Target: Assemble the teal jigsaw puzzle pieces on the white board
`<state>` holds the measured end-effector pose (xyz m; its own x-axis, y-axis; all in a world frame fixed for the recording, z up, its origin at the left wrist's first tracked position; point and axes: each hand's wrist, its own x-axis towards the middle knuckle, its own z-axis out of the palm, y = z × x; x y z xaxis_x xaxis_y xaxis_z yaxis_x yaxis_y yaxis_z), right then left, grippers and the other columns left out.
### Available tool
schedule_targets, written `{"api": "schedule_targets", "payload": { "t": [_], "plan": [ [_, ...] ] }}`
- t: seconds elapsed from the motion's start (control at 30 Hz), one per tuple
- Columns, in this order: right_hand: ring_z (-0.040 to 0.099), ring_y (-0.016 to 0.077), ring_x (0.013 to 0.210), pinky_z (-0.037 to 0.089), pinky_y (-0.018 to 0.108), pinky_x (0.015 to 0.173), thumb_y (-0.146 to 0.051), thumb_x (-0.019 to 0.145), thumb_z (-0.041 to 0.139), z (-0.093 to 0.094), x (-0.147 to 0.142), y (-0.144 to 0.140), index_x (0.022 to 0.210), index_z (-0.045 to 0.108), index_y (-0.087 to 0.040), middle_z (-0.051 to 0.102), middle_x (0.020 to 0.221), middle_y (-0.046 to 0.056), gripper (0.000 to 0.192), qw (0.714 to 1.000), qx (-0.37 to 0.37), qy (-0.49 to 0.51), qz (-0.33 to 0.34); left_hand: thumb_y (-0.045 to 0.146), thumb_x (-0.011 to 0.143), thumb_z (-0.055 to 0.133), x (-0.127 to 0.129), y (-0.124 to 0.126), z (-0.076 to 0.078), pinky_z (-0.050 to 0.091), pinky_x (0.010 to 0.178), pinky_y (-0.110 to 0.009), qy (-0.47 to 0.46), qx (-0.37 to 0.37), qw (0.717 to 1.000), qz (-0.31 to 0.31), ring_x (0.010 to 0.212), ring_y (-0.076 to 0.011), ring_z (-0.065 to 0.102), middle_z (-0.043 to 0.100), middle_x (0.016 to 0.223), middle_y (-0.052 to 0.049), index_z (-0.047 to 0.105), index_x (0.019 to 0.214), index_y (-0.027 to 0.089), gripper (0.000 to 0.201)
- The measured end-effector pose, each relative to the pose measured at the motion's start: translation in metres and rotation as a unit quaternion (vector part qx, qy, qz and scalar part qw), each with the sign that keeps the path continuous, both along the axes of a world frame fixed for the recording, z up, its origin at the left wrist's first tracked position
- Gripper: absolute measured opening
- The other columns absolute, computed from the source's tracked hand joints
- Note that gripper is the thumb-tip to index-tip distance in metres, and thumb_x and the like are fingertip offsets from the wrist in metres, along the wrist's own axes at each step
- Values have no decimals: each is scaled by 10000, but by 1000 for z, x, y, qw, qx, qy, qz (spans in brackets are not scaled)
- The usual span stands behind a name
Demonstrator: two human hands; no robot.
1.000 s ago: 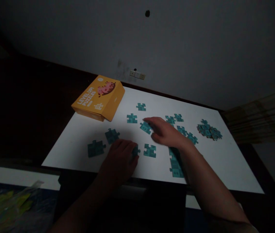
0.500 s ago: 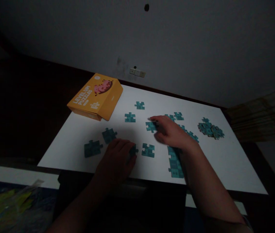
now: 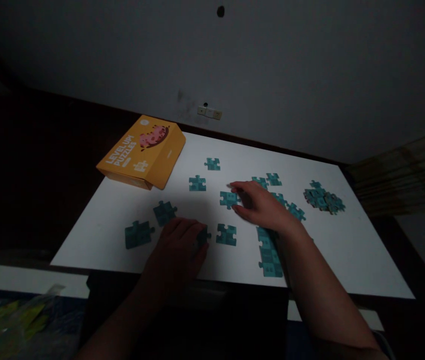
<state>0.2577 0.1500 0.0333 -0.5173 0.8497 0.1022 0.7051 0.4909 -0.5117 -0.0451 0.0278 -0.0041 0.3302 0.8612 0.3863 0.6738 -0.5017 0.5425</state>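
A teal puzzle piece (image 3: 204, 234) sits between the thumb and fingers of my left hand (image 3: 180, 245), close to the table's front edge. My right hand (image 3: 259, 204) hovers low, thumb and index finger apart, around the right end of another puzzle piece (image 3: 227, 199); whether it touches is unclear. Just right of my left hand lies a loose piece (image 3: 226, 235). Two more, an upper piece (image 3: 165, 213) and a lower piece (image 3: 138, 234), lie to its left. A joined strip of pieces (image 3: 270, 257) runs partly beneath my right forearm.
On the white table (image 3: 347, 250) a yellow puzzle box (image 3: 143, 150) stands at the back left. A heap of pieces (image 3: 324, 200) lies at the right. Further loose pieces (image 3: 197, 183) are at the back. A plastic bag (image 3: 13, 320) is at the lower left.
My right thumb and index finger have spread wider, uncovering more of the piece near them. My left hand keeps its piece. The whole view has shifted slightly.
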Motion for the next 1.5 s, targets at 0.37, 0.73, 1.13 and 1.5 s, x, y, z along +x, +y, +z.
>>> {"api": "schedule_targets", "payload": {
  "t": [0.37, 0.73, 1.13, 1.5],
  "plan": [
    [711, 417, 1415, 555, 646, 1231, -275, 1018, 662, 20, -36, 73, 1530, 780, -286, 808, 1496, 132, 526, 997, 37, -66, -8, 112, 994, 777, 0, -1, -3, 662, 1072, -570, -1, 3, 1000, -7, 1203, -337, 740, 806, 1263, -100, 676, 1352, 239, 393],
    [757, 407, 1174, 617, 576, 1036, -444, 1034, 720, -3, -56, 81, 1407, 778, -214, 813, 1337, 208, 442, 989, 55, -126, -49, 107, 966, 794, 2, -2, -2, 667, 1065, -572, -12, 3, 1000, -9, 1194, -338, 746, 806, 1249, -92, 662, 1347, 258, 431],
    [701, 441, 1396, 587, 619, 1160, -275, 982, 644, -3, -11, 46, 1543, 733, -212, 776, 1513, 186, 572, 984, 65, -116, -115, 121, 1001, 770, 2, -3, 0, 667, 1051, -577, 6, 14, 1000, -13, 1182, -338, 737, 798, 1259, -99, 627, 1367, 229, 407],
    [722, 422, 1379, 583, 683, 1202, -325, 1021, 718, -28, -6, 43, 1547, 732, -261, 804, 1463, 159, 529, 995, 85, -10, -52, 115, 1010, 770, 2, -4, -1, 653, 1086, -538, 20, 4, 1000, 1, 1208, -324, 737, 811, 1277, -97, 676, 1372, 233, 392]
  ]
}}
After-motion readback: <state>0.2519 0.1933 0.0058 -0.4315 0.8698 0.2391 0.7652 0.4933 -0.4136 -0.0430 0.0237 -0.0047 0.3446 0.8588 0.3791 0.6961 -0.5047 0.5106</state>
